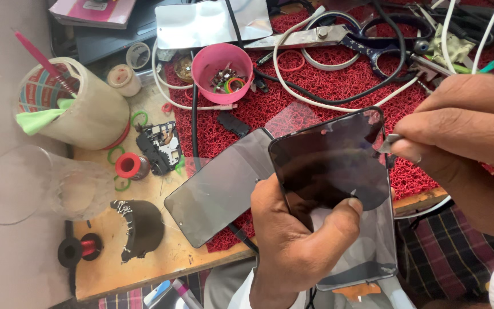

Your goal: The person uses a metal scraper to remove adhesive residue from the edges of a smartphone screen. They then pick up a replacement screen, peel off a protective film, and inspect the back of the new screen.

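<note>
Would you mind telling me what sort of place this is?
Probably a phone repair bench: the left hand holds a phone screen, a circuit board lies on the table, and scissors rest nearby.

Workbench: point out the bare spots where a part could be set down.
Bare wood shows between the black coil and the dark glass panel on the red mat. The mat's far side is crowded with scissors, white cable and the pink bowl.
</note>
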